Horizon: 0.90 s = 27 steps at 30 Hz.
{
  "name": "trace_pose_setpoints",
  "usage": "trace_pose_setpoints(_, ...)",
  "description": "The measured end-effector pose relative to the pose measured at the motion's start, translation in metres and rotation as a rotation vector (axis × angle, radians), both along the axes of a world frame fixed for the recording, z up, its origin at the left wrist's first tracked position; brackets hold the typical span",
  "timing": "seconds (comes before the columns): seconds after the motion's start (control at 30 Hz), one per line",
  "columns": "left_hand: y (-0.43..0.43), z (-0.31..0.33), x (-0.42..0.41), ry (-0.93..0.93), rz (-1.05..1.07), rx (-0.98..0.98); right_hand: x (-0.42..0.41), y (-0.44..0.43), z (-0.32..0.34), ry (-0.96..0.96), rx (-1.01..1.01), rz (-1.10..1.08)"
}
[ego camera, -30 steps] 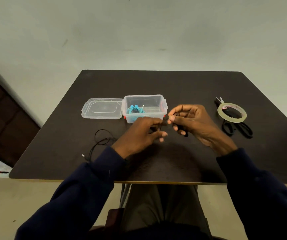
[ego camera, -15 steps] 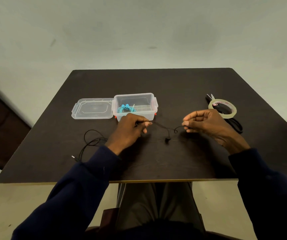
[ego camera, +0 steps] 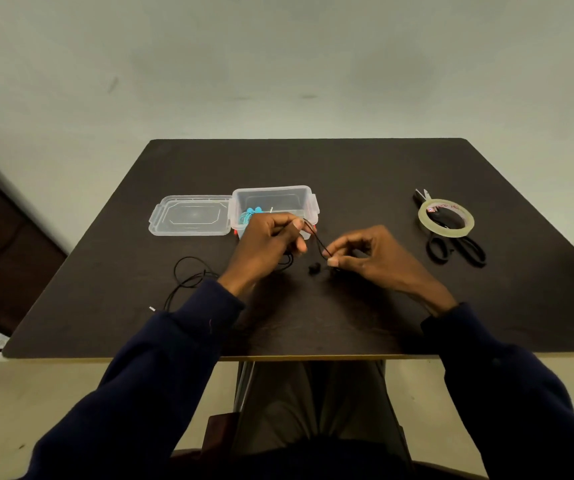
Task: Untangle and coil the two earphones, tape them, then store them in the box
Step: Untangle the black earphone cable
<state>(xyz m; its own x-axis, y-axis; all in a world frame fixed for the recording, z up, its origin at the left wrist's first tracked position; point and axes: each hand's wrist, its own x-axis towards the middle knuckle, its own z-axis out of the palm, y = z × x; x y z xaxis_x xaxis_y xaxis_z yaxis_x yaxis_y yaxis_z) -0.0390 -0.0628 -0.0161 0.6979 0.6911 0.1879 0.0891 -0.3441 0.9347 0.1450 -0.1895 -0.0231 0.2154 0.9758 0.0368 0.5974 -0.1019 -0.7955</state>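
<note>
A black earphone cable (ego camera: 317, 239) runs taut between my two hands above the dark table (ego camera: 347, 174). My left hand (ego camera: 264, 247) pinches its upper end in front of the clear box (ego camera: 308, 197). My right hand (ego camera: 368, 258) pinches the lower end, and one black earbud (ego camera: 314, 268) lies on the table just below. The rest of the black cable (ego camera: 188, 278) trails in loose loops to the left, with its plug near the table's front edge. A coiled blue earphone (ego camera: 251, 214) sits inside the box, partly hidden by my left hand.
The box's clear lid (ego camera: 192, 214) lies flat to the left of the box. At the right, a roll of clear tape (ego camera: 446, 217) rests on top of black scissors (ego camera: 458, 247). A pale wall stands behind the table.
My hands, spread apart half a second ago, have come close together again. The cable section between them is now short and slanted, and the earbud lies on the table.
</note>
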Motion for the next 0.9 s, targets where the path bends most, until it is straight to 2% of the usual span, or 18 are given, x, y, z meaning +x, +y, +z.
trace_pose_setpoints(0.1, 0.002, 0.002, -0.002, -0.08, 0.014, -0.078, 0.005, 0.0, 0.005, 0.02, -0.001, -0.006)
trace_pose_setpoints(0.23, 0.003, 0.003, 0.0, -0.063, -0.046, -0.03, 0.004, 0.002, 0.009, 0.061, 0.072, 0.006)
trace_pose_setpoints(0.4, 0.012, 0.013, -0.007, -0.143, -0.005, -0.155, 0.012, -0.004, 0.014, 0.448, 0.14, -0.081)
trace_pose_setpoints(0.6, 0.016, 0.011, -0.009, -0.116, 0.103, -0.145, 0.014, -0.008, 0.014, 0.527, 0.129, -0.09)
trace_pose_setpoints(0.73, 0.018, 0.006, -0.01, 0.028, 0.092, -0.068, 0.024, -0.013, 0.009, 0.579, 0.117, -0.183)
trace_pose_setpoints(0.9, 0.014, 0.002, -0.011, 0.096, 0.021, 0.039, 0.035, -0.02, 0.007, 0.477, 0.128, -0.275)
